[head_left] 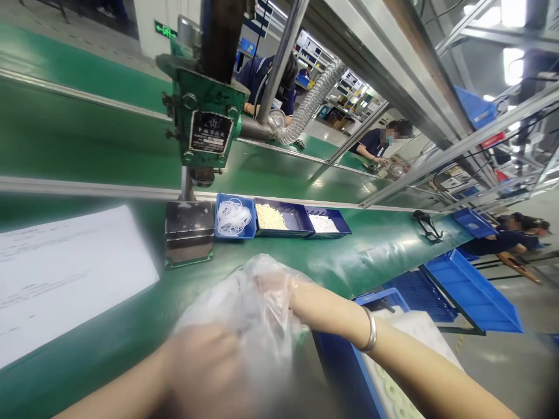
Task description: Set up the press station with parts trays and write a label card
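Across the green workbench [325, 256], the bunched clear plastic bag [266, 349] sits between the wearer's hands, nearer the wearer than the green press [205, 122] and slightly right of it. The left hand [203, 364], blurred, curls against the bag's near side from the press, while the right hand [277, 291] shows through film farther in; how far either is closed, and whether it pinches anything, I cannot tell. Uneven pulling could tear the thin film, and trailing plastic could catch the small bins [300, 220] right of the press, spilling the white rings [233, 216].
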`<action>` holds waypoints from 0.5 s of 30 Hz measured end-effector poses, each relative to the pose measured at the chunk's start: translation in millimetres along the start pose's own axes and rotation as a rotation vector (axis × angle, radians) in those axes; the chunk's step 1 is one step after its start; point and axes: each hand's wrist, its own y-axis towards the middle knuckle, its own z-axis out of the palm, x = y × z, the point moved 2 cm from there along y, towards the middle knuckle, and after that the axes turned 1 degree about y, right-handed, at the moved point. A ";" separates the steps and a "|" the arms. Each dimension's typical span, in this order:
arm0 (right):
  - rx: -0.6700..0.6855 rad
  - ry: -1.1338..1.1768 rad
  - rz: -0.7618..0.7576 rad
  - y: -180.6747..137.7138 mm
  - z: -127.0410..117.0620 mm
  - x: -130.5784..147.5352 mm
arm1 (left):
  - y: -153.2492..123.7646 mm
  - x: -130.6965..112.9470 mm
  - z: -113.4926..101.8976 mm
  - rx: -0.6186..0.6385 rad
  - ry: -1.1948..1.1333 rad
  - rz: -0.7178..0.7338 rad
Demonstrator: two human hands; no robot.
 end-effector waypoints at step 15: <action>0.179 -0.374 0.442 37.0 12.7 -26.5 | 11.5 -0.4 0.2 0.365 -0.124 -0.007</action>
